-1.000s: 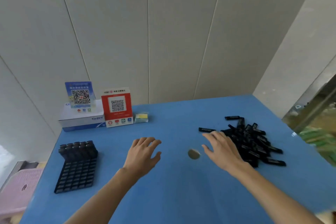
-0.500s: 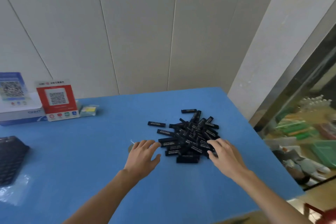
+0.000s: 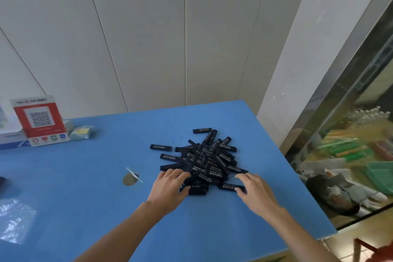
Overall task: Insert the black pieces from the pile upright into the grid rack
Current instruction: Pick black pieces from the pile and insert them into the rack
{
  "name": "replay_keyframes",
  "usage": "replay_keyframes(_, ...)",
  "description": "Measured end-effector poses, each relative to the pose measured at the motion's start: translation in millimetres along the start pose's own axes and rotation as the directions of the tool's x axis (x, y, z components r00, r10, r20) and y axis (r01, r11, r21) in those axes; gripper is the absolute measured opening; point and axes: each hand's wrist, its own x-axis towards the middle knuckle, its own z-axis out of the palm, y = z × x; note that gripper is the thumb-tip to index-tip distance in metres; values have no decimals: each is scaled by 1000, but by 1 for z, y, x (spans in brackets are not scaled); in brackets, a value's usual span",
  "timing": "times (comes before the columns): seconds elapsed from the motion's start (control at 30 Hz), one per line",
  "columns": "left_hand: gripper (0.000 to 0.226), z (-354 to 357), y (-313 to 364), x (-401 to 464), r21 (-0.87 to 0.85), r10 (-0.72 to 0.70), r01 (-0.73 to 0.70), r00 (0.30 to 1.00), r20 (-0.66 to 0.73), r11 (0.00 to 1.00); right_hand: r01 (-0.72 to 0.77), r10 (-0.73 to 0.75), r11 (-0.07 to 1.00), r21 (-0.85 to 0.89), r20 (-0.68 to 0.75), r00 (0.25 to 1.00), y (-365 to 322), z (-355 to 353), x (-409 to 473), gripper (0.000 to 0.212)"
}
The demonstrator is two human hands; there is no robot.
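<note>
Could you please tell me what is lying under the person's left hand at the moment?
The left hand rests on the near left edge of the pile of black rectangular pieces with white lettering. Its fingers cover some pieces; how many lie beneath, or whether any is gripped, cannot be seen.

The pieces in the pile [image 3: 204, 159] are black with white lettering, on a blue table [image 3: 85, 176]. A red-and-white sign [image 3: 40, 120] carries a black QR pattern.

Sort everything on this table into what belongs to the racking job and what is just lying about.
Job: pile of black pieces; left hand and right hand, both at the pile.

Lying about: red QR sign; white box; yellow pad; plastic bag; round hole.
</note>
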Motion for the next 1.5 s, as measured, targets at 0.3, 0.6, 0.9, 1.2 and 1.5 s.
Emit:
replay_keyframes(0.3,34,10,11,14,-74,-45,54,993,111,996,39,-39,999,19,5,999,12,10,-3,33)
replay_keyframes(0.6,31,8,14,16,-116,-46,61,991,128,991,50,-52,997,63,34,998,13,11,-1,32)
replay_keyframes(0.9,59,-4,-5,2,-117,-138,160,974,181,980,-14,51,944,329,-101,994,8,-8,-3,12)
replay_keyframes(1.2,58,-36,-23,-17,-205,-258,294,948,186,934,86,31,826,558,-198,980,-45,-24,22,17)
replay_keyframes(1.5,66,-84,-64,-54,-361,-344,396,917,202,844,151,-119,721,676,-94,988,-147,-27,44,27)
